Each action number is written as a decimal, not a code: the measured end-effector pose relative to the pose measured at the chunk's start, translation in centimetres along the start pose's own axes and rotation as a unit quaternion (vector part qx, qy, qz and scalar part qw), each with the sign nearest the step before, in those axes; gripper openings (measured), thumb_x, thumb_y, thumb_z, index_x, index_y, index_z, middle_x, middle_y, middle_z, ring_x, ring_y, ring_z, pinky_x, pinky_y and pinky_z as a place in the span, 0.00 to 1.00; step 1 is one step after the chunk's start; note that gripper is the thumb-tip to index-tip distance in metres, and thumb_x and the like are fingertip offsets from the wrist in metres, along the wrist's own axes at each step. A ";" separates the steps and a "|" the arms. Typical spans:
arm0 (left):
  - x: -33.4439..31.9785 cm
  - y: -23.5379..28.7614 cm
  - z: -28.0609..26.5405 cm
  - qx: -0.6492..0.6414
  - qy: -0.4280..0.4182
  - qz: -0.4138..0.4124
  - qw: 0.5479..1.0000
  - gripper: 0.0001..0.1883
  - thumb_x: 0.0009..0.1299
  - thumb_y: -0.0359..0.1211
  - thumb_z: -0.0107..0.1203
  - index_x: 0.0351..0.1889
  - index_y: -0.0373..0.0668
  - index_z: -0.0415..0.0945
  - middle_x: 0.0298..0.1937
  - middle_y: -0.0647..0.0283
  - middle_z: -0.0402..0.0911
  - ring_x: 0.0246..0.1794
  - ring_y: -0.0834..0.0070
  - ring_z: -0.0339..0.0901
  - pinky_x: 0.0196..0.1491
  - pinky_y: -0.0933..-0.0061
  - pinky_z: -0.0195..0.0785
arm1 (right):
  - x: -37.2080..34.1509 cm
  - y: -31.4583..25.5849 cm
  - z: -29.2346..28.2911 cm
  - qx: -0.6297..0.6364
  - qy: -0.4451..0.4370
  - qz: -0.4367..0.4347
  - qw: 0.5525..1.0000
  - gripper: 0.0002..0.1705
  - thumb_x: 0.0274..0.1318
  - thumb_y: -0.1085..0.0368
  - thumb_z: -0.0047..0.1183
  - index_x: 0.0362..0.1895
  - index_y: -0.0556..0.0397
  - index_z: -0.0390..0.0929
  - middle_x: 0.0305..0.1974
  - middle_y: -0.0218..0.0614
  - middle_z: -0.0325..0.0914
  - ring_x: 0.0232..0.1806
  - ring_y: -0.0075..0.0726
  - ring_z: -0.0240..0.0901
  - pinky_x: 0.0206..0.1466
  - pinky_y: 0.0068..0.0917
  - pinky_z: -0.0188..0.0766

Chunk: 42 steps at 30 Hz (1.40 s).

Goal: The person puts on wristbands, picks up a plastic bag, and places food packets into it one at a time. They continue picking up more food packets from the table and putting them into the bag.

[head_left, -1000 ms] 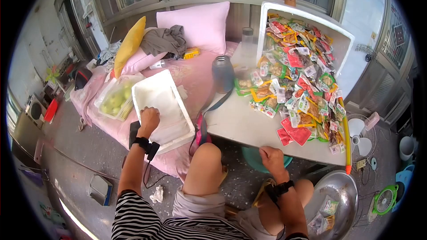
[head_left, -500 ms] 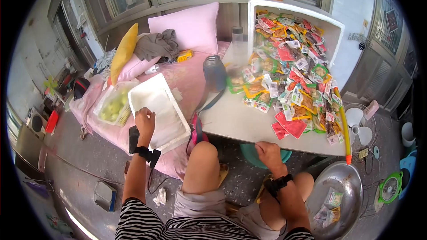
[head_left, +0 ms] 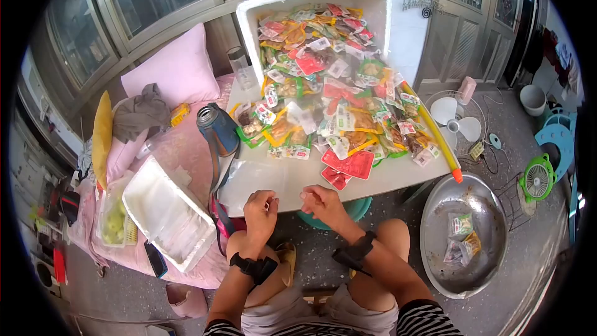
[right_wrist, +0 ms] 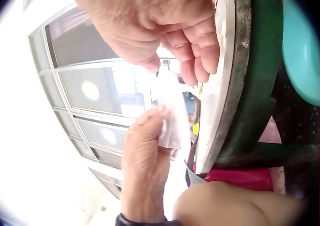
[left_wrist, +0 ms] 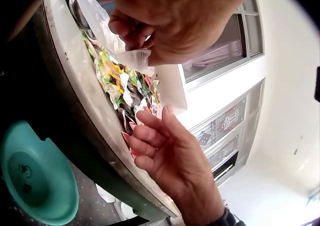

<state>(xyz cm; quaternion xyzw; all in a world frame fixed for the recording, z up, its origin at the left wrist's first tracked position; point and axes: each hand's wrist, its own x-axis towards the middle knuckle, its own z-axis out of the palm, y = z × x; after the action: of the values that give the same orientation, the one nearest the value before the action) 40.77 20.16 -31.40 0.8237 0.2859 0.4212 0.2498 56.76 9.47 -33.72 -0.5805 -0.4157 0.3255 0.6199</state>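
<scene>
My left hand (head_left: 261, 214) pinches a clear plastic bag (right_wrist: 172, 128) at the table's front edge. The thin film spreads out ahead of the fingers over the tabletop (head_left: 205, 205). Beside it, a short gap to the right, is my right hand (head_left: 323, 205); its fingers are relaxed and loosely bent, with nothing held, as the left wrist view of this right hand (left_wrist: 175, 161) also shows. Beyond both hands lies a big heap of small sealed snack packets (head_left: 348, 118), spilling from a white foam box (head_left: 388, 25) tipped on its side. Two red packets (head_left: 349, 163) lie nearest the hands.
On the left, a white foam tray (head_left: 134, 196), a basket of green fruit (head_left: 114, 224) and a phone (head_left: 155, 258) rest on the pink bed. A blue bottle (head_left: 217, 129) stands on the table. At right, a metal basin (head_left: 435, 267) holds several packets; a teal basin (head_left: 357, 210) sits underneath.
My left hand has left the white foam tray, come right to the table's edge and now holds the plastic bag. My right hand has moved toward it and loosened its fingers. The view has turned right.
</scene>
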 end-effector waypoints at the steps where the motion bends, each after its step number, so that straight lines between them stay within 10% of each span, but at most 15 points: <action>1: 0.3 -0.2 0.9 -0.001 -0.013 0.009 1.000 0.05 0.59 0.20 0.58 0.33 0.35 0.77 0.26 0.60 0.76 0.22 0.77 0.71 0.27 0.75 0.65 | 0.3 -0.9 -0.3 0.016 0.006 0.044 0.999 0.22 0.60 0.56 0.56 0.47 0.65 0.74 0.23 0.36 0.77 0.23 0.25 0.77 0.24 0.25 0.72; 9: -0.9 -0.9 2.8 -0.080 -0.044 -0.050 0.995 0.04 0.62 0.20 0.57 0.29 0.35 0.73 0.22 0.67 0.71 0.21 0.84 0.64 0.25 0.80 0.58 | 3.0 0.7 1.3 -0.021 0.024 0.068 0.997 0.31 0.56 0.57 0.60 0.52 0.70 0.66 0.19 0.37 0.72 0.15 0.30 0.73 0.17 0.26 0.69; 13: -1.0 -1.5 2.6 -0.078 -0.024 -0.064 0.995 0.04 0.64 0.21 0.56 0.29 0.35 0.73 0.20 0.71 0.69 0.20 0.86 0.61 0.24 0.80 0.56 | 3.7 1.3 1.9 0.014 0.042 0.072 0.996 0.11 0.56 0.69 0.54 0.38 0.65 0.73 0.20 0.40 0.73 0.15 0.32 0.74 0.18 0.28 0.71; 18: 0.2 -0.7 0.8 0.025 0.089 -0.029 0.995 0.04 0.62 0.20 0.55 0.32 0.36 0.73 0.27 0.56 0.71 0.27 0.62 0.68 0.30 0.64 0.62 | 2.8 0.4 1.4 -0.067 0.038 0.072 0.994 0.04 0.55 0.73 0.48 0.32 0.63 0.73 0.20 0.38 0.74 0.16 0.29 0.73 0.18 0.27 0.70; 28: -0.6 -0.9 2.4 0.091 -0.046 0.066 0.993 0.07 0.55 0.21 0.57 0.31 0.38 0.76 0.27 0.54 0.74 0.31 0.54 0.71 0.33 0.56 0.65 | 1.8 1.6 -0.3 -0.305 0.124 -0.160 0.930 0.08 0.59 0.68 0.54 0.35 0.63 0.75 0.18 0.38 0.74 0.20 0.25 0.73 0.22 0.27 0.68; 33: -0.6 -1.5 3.1 0.065 -0.057 0.068 0.994 0.05 0.55 0.21 0.58 0.28 0.37 0.76 0.24 0.54 0.74 0.28 0.55 0.72 0.32 0.57 0.66 | 1.0 -3.6 -8.3 -0.045 0.253 -0.060 0.965 0.10 0.63 0.65 0.52 0.36 0.62 0.77 0.21 0.35 0.78 0.18 0.26 0.71 0.22 0.25 0.66; 42: -0.5 -1.8 3.6 0.082 -0.120 0.028 0.989 0.09 0.54 0.24 0.61 0.32 0.40 0.74 0.26 0.56 0.76 0.31 0.55 0.73 0.34 0.56 0.67 | 1.0 -10.7 -19.6 0.007 0.418 -0.128 0.899 0.09 0.65 0.64 0.51 0.37 0.58 0.77 0.23 0.30 0.76 0.17 0.16 0.64 0.19 0.16 0.57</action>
<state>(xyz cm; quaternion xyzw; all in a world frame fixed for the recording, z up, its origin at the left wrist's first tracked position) 43.06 20.52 -34.71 0.8936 0.2648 0.3008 0.2019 73.87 0.35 -22.57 -0.6008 -0.1866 -0.0261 0.7769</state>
